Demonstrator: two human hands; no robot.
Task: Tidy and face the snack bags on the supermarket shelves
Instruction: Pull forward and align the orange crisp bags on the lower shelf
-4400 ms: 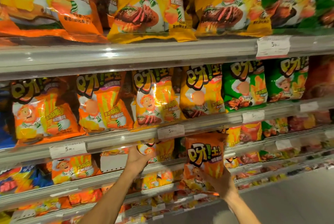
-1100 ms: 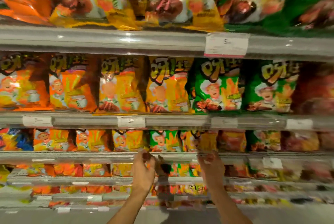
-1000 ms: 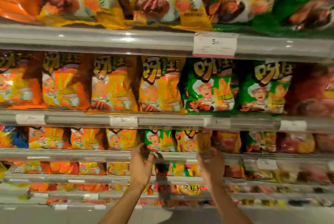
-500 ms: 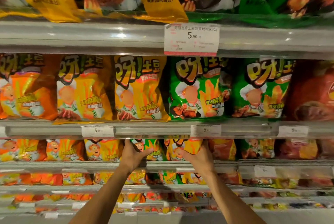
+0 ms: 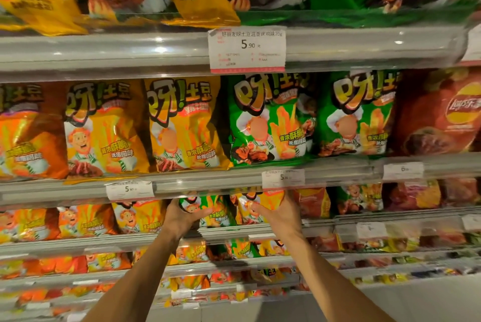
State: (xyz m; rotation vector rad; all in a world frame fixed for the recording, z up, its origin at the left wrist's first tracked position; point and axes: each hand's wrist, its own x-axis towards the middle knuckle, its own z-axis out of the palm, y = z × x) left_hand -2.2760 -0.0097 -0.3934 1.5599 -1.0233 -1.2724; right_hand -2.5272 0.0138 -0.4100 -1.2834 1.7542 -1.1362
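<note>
Both arms raised to the third shelf (image 5: 229, 230) down, just under the price rail. Left hand (image 5: 179, 217) wrapped round the lower left corner of a small green snack bag (image 5: 213, 209), thumb across its front, fingers (image 5: 200, 213) curled and gripping. Right hand (image 5: 279, 213) on a small yellow snack bag (image 5: 265, 202) just beside the green one, thumb pressed on the front; other fingers behind the bag, so cannot tell how tightly closed, though apparently pinching it. Both bags upright at the front edge of that shelf, tops hidden behind the rail above.

One shelf higher, along its front edge: two large yellow bags (image 5: 182, 126), then two large green bags (image 5: 270, 118), a dark red bag (image 5: 442, 118) at the right end, an orange bag (image 5: 28, 134) at the left. A white price tag (image 5: 247, 48) reading 5.90 clipped to the top rail. Lower shelves blurred, packed with more small bags.
</note>
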